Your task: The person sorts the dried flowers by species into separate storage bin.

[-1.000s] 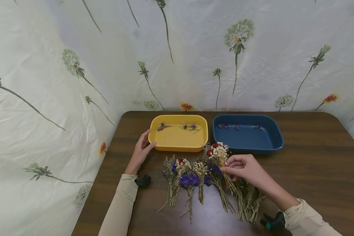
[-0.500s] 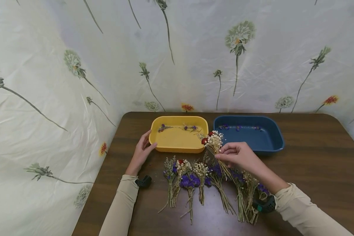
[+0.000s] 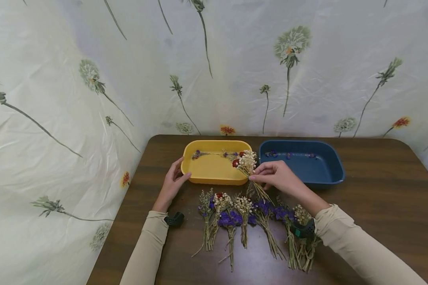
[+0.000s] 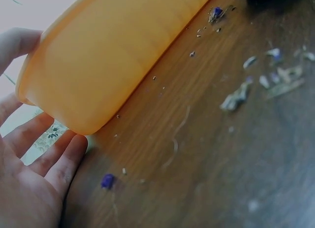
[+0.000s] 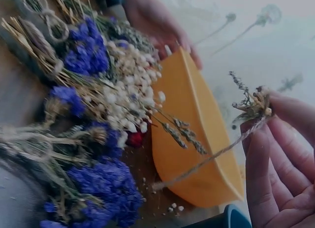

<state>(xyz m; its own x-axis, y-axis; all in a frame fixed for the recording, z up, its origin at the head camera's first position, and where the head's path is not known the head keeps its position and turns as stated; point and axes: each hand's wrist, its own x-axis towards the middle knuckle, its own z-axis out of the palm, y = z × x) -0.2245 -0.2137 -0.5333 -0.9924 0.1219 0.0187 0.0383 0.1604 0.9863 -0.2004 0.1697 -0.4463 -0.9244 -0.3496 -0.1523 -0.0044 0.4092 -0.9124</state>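
In the head view my right hand (image 3: 279, 176) pinches a small dried-flower bouquet (image 3: 247, 160) by its stems. White and red blooms on it hang over the front right corner of a yellow tray (image 3: 217, 181). The right wrist view shows the stem ends between my fingertips, with a strand of twine (image 5: 211, 159) trailing from them. My left hand (image 3: 172, 181) holds the yellow tray's left end, thumb at the rim and fingers along the outside. Several tied bouquets (image 3: 230, 219) in purple, white and green lie in a row before the trays.
A blue tray (image 3: 337, 178) stands right of the yellow one. Small purple sprigs lie in both: one (image 3: 199, 154) in the yellow, one (image 3: 271, 153) in the blue. Petal crumbs (image 4: 236, 97) litter the brown table (image 3: 374, 190). A flower-printed cloth (image 3: 235, 79) hangs behind.
My right hand has carried the white and red bouquet up and left, from above the row to over the yellow tray's corner. The left hand has stayed at its end of the tray.
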